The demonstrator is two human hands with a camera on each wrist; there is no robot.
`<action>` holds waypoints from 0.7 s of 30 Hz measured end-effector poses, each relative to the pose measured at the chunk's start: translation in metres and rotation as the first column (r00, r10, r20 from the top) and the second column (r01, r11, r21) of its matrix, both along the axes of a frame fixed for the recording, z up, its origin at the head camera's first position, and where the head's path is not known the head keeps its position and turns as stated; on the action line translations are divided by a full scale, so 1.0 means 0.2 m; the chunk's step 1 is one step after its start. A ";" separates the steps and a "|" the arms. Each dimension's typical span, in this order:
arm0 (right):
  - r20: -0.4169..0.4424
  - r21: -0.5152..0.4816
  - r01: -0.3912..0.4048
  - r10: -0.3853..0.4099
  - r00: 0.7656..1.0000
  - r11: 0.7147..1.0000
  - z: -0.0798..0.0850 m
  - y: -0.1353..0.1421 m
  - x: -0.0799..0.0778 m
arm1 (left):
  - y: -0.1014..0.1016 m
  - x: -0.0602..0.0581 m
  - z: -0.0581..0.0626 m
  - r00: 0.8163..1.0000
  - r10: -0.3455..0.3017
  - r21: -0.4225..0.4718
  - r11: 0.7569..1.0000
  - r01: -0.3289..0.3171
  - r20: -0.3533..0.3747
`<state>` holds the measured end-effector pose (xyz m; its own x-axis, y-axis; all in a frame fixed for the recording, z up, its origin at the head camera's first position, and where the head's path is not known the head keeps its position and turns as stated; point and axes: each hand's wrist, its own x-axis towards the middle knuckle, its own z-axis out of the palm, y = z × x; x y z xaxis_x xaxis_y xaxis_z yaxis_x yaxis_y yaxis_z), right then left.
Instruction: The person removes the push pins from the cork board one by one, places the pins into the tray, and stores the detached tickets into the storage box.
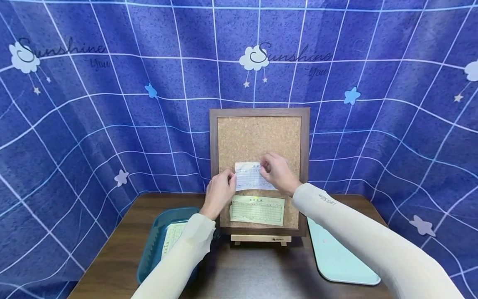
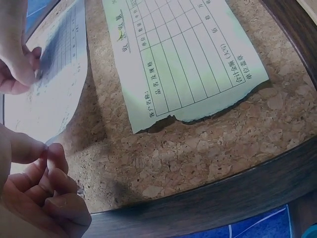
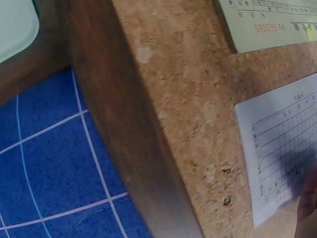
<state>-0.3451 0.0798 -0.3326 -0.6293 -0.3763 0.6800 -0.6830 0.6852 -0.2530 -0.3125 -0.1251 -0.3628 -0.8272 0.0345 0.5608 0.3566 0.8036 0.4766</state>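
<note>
A white printed receipt slip (image 1: 247,176) lies against the cork board (image 1: 257,139), above a pale green receipt slip (image 1: 257,211). My left hand (image 1: 220,189) pinches the white slip's left edge between thumb and index finger, as the left wrist view shows. Over the white slip's upper right part is my right hand (image 1: 279,171), its fingers curled close to the paper. Whether something sits between those right fingertips is hidden. A small yellow-green pin (image 3: 310,33) marks the green slip's top middle. That slip's left edge is torn and ragged.
The brown-framed board leans on a small wooden easel (image 1: 260,238) on a dark wooden table (image 1: 239,274). To the left stands a dark teal basket (image 1: 149,249) holding a pale slip (image 1: 173,236). A mint tray (image 1: 336,261) lies at right, partly under my right forearm.
</note>
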 end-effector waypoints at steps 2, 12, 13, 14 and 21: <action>-0.010 -0.008 -0.014 0.014 1.000 1.000 0.00 0.02 0.01 | -0.01 0.00 0.01 1.000 -0.001 -0.001 1.000 0.001 -0.003; -0.057 0.040 -0.029 0.031 0.998 0.999 -0.01 0.11 0.05 | -0.08 0.02 0.03 0.999 0.043 0.005 0.999 -0.043 -0.020; -0.059 0.045 -0.031 0.034 0.998 0.998 -0.01 0.11 0.06 | -0.09 0.03 0.03 0.999 0.047 0.007 0.999 -0.046 -0.019; -0.063 0.052 -0.031 0.034 0.997 0.998 -0.01 0.12 0.06 | -0.10 0.03 0.03 0.999 0.051 0.007 0.999 -0.051 -0.019; -0.074 0.083 -0.026 0.032 0.997 0.996 -0.04 0.19 0.11 | -0.17 0.05 0.04 0.999 0.043 0.009 0.999 -0.043 -0.030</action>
<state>-0.3229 0.1169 -0.3399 -0.5654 -0.4496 0.6915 -0.7178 0.6812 -0.1441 -0.3027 -0.1597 -0.3554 -0.8107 -0.0055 0.5855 0.3362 0.8143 0.4732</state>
